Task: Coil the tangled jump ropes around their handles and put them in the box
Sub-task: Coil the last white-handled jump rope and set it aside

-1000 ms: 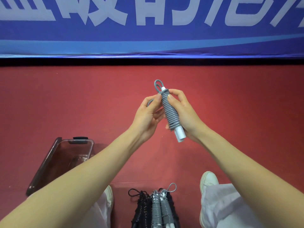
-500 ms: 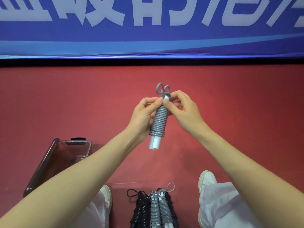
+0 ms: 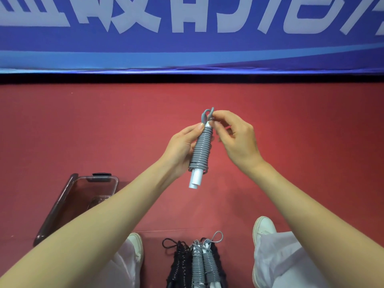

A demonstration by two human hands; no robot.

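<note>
A grey jump rope [image 3: 201, 148] is coiled tightly round its two white handles, whose ends stick out below the coil. My left hand [image 3: 180, 148] grips the coil from the left, thumb near the top. My right hand [image 3: 234, 138] pinches the small grey loop at the top of the bundle. The bundle hangs nearly upright in the air over the red floor. A clear dark-tinted box [image 3: 68, 202] sits on the floor at lower left, partly hidden behind my left forearm.
Several coiled ropes [image 3: 195, 265], black and grey, lie on the floor between my white shoes [image 3: 262, 227]. A blue banner [image 3: 187, 32] with white lettering closes off the far side. Red floor [image 3: 311, 125] spreads around.
The bundle swung from leaning right to nearly upright, and grip passed from my right hand to my left. My right hand rose to the top loop, whose end is drawn tighter.
</note>
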